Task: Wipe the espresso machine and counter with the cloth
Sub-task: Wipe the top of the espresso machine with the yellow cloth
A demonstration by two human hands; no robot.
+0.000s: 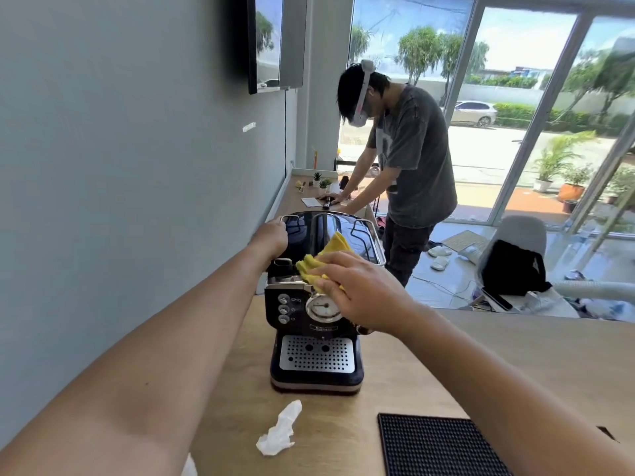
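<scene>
A dark blue espresso machine (314, 338) with a round gauge and a perforated drip tray stands on the wooden counter (515, 365) by the grey wall. My left hand (271, 237) grips the machine's top left rear edge. My right hand (360, 292) presses a folded yellow cloth (330, 255) onto the front of the machine's top, just above the gauge. The fingers cover much of the cloth.
A crumpled white tissue (280, 432) lies on the counter in front of the machine. A black rubber mat (436, 444) sits at the near right. Another person (409, 166) leans over the far counter behind the machine. A chair with a black bag (512, 266) stands right.
</scene>
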